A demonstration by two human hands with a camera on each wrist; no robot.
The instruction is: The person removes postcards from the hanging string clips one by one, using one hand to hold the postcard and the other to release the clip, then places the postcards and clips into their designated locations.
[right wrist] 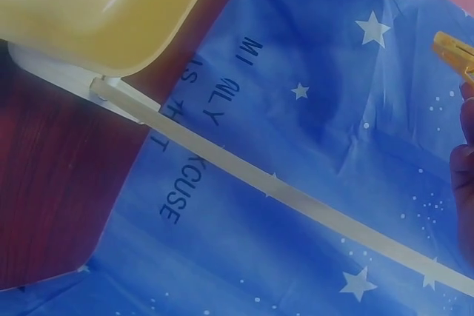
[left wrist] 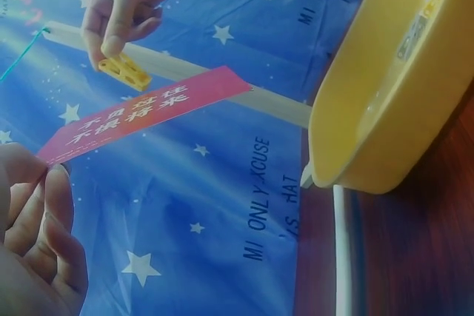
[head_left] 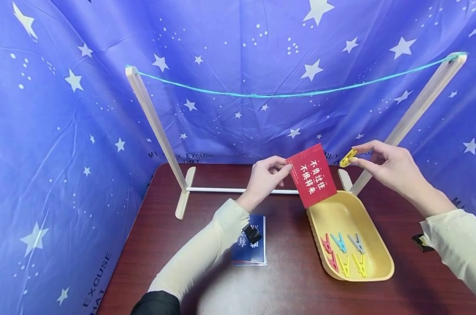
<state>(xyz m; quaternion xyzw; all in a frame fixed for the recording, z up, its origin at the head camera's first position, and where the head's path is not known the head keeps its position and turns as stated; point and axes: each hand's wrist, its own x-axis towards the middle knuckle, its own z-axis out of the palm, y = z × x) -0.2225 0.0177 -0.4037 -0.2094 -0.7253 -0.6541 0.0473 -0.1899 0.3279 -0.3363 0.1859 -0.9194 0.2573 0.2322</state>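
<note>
Between thumb and fingers my left hand [head_left: 266, 178] pinches a red card [head_left: 312, 176] with white characters by its left edge, tilted in the air. To its right, my right hand [head_left: 395, 170] pinches a yellow clothespin [head_left: 348, 158], held apart from the card. The left wrist view shows the same clothespin [left wrist: 126, 72] just above the card [left wrist: 148, 112]. Only the fingers of my right hand [right wrist: 463, 168] show at the edge of the right wrist view. Above both hands a teal string [head_left: 257, 95] sags between two wooden posts.
A yellow tray [head_left: 373, 236] with several coloured clothespins stands at the right of the dark wood table [head_left: 293, 280]. Blue cards [head_left: 257, 251] lie stacked under my left forearm. The left post [head_left: 155, 127] and right post [head_left: 411, 118] are joined below by a white rod [head_left: 218, 190].
</note>
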